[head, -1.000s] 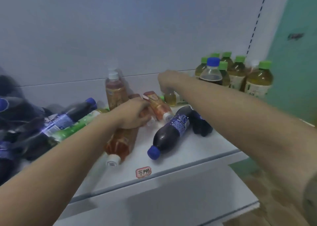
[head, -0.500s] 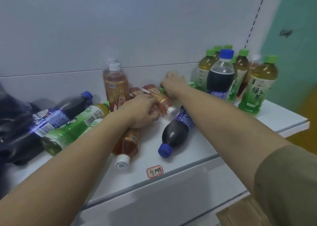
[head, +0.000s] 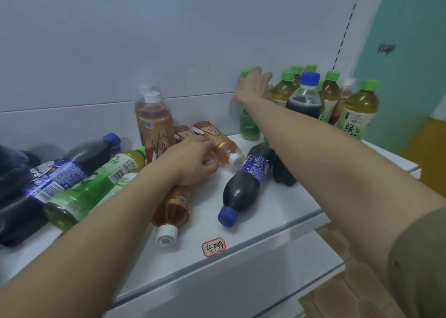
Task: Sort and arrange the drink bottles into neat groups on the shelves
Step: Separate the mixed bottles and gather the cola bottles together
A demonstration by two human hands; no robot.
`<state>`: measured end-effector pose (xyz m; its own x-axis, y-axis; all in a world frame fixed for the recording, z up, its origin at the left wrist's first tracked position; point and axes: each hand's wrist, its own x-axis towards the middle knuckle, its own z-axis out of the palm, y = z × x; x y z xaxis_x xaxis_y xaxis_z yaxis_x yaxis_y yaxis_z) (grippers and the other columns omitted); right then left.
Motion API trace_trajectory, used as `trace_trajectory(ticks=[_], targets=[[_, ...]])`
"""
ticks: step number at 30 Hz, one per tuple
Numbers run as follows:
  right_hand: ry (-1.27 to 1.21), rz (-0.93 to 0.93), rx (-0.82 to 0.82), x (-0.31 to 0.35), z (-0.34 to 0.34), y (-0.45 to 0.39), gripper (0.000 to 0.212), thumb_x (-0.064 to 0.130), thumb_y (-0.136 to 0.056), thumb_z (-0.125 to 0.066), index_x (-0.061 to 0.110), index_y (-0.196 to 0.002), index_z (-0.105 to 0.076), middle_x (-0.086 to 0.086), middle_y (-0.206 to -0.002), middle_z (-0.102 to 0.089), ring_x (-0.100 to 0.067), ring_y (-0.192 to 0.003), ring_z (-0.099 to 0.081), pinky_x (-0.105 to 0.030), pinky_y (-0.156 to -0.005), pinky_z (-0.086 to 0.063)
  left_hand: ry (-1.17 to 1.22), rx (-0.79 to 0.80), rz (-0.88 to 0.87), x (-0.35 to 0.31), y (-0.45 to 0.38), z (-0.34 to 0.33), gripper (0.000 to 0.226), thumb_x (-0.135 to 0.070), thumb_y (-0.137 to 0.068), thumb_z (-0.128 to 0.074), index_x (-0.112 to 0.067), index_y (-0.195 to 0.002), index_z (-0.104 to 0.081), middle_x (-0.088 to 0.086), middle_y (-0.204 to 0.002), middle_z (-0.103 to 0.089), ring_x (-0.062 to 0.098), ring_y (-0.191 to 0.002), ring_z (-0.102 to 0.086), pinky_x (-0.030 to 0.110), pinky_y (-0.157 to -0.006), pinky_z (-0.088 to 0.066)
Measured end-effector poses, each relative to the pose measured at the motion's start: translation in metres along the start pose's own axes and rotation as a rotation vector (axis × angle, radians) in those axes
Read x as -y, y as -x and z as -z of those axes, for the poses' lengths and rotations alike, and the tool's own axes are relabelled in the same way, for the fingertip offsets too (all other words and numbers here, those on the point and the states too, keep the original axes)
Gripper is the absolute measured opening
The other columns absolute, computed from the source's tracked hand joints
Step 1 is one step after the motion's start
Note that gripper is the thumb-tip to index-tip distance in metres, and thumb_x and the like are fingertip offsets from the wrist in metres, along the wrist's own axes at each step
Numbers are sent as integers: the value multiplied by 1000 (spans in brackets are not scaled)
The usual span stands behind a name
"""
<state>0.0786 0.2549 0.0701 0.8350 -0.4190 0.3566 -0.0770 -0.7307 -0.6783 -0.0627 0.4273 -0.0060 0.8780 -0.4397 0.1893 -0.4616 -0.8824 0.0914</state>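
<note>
Since half a second ago the right hand (head: 253, 86) has lifted off the heap of lying bottles and gone up and back, bringing a green-capped tea bottle (head: 248, 115) upright beside the standing green tea group (head: 337, 100) at the shelf's right end. The left hand (head: 190, 159) has barely shifted.

In the head view, the right hand's fingers wrap the bottle's neck just under its cap; the bottle stands vertical, touching the shelf (head: 277, 218) near the back wall, just left of the group. The gap to the nearest standing bottle is narrow, so I judge the coming move to be a short slide rightward. An upright cola bottle (head: 304, 98) stands among the teas, in front.

The left hand lies curled over an amber bottle (head: 173, 206) whose long axis runs toward the front edge, cap nearly at the lip; whether the fingers truly grip it I cannot tell. A lying cola bottle (head: 243, 185) points the same way. Open shelf lies to the front right.
</note>
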Motion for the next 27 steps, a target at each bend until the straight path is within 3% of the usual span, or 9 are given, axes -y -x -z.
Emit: trace_trajectory(ticks=[7, 10, 16, 19, 24, 27], targets=[[-51, -84, -2, 6, 5, 2, 55, 19, -99, -55, 10, -147, -31, -17, -145, -36, -43, -128, -48, -44, -90, -46, 0, 2, 1, 0, 1, 0, 49, -42, -94, -55, -17, -136, -58, 4, -140, -57, 23, -131, -49, 45, -108, -45], [9, -35, 16, 11, 10, 7, 66, 12, -94, -56, 15, -150, -21, -19, -140, -40, -43, -121, -49, -43, -80, -41, -4, 5, 2, 1, 2, 0, 48, -41, -94, -55, -16, -135, -59, 5, -138, -57, 23, -130, -50, 45, -107, -45], [142, 46, 52, 17, 19, 12, 72, 10, -87, -64, 16, -148, -26, -20, -144, -35, -37, -125, -41, -43, -77, -41, -1, 9, -1, 1, 2, 1, 53, -43, -94, -56, -17, -140, -56, 5, -142, -56, 24, -132, -48, 45, -109, -44], [209, 98, 58, 17, 25, 12, 70, 12, -86, -64, 18, -147, -29, -19, -145, -32, -37, -127, -39, -43, -84, -49, -3, 18, -2, 2, 2, 1, 56, -44, -94, -56, -18, -143, -54, 5, -145, -54, 24, -134, -48, 44, -111, -43], [261, 159, 58, 14, 32, 17, 65, 16, -87, -65, 20, -145, -34, -16, -146, -30, -38, -130, -37, -40, -83, -37, -3, 11, 2, 1, 3, 1, 55, -44, -94, -57, -17, -142, -55, 5, -144, -55, 23, -134, -48, 44, -110, -43], [256, 209, 89, 8, 31, 24, 61, 14, -88, -63, 18, -143, -37, -16, -145, -31, -40, -132, -37, -43, -92, -43, 3, 5, -1, 0, 3, 1, 52, -43, -94, -57, -18, -140, -56, 5, -143, -56, 24, -133, -49, 44, -109, -44]])
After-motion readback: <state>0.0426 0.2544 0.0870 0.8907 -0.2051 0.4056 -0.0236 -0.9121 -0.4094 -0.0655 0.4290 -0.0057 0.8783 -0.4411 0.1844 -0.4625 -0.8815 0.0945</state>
